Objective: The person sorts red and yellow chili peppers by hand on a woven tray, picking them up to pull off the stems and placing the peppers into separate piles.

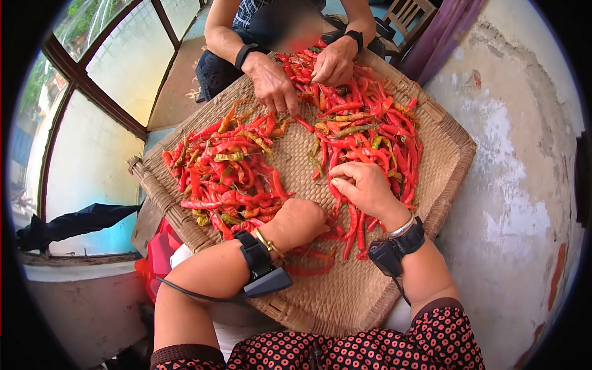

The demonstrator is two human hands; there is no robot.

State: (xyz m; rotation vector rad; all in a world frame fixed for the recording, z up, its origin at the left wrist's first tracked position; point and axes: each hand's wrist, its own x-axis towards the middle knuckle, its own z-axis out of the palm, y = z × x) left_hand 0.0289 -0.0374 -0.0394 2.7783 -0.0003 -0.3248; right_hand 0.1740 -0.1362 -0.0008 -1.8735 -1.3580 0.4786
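Note:
Red chili peppers (231, 163) lie in a heap on the left side of a woven tray (327, 296), some of them yellowish or green. A second heap of chili peppers (394, 142) covers the right side. My left hand (301, 222) is closed low over the near edge of the left heap, back upward; its fingertips and anything in them are hidden. At the near end of the right heap, my right hand (369, 188) has its thumb and fingers pinched together on a red chili pepper (335, 190). A few peppers lie between and below my hands.
Opposite me, another person's two hands (271, 83) (334, 61) reach among the peppers at the tray's far side. A rough plaster wall (505, 166) stands right, windows (92, 166) left. A dark folded umbrella (80, 225) and a red bag (161, 253) are at the left.

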